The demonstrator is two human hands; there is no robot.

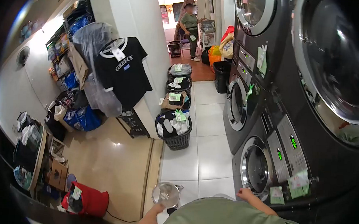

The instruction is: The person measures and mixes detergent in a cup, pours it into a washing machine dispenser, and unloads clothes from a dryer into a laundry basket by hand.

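My left hand [156,209] is low in the view, beside a round metallic container [166,194] on the tiled floor. Its fingers are small and blurred, and I cannot see whether they touch the container. At my other side, my right hand [246,193] has its fingers curled in, with nothing visible in them. It is nearest to the round glass door [256,165] of the lower machine. Paper slips [298,182] in pale green hang on that machine's front.
Black laundry baskets [177,142] with clothes line the left of the tiled aisle. A black T-shirt [126,69] hangs by the pillar. Stacked machines [238,102] stand on the right. Another person [190,26] is at the far doorway. A red bag [89,200] sits lower left.
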